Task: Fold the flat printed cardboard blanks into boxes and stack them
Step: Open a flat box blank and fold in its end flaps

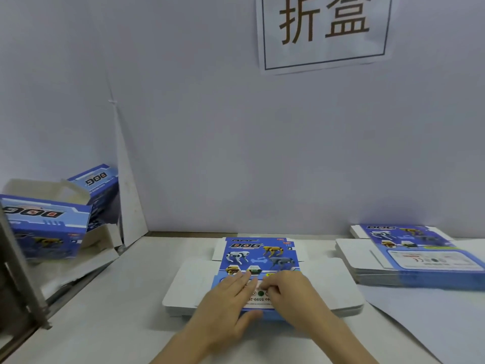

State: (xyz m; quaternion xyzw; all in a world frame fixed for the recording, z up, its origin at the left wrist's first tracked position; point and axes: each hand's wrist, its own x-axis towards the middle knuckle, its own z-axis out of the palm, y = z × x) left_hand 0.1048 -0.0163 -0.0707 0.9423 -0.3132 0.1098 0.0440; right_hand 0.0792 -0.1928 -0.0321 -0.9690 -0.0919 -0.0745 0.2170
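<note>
Blue dog-printed blank lies flat under flat left hand and curled right hand.

**A box-folding station in a packing workshop**

A paper sign reading 折盒 is stuck to the plain white partition wall. Stacks of flat printed blanks lie on the counter, and folded boxes with the same print sit piled at the left.

"What lies centre-table?"
"A pile of flat blanks on the table, with the left hand and right hand resting side by side on its near end."
"And around it?"
"Folded boxes at the left, one behind the other. A second pile at the right. The wall stands behind, with a sign on it."
</note>
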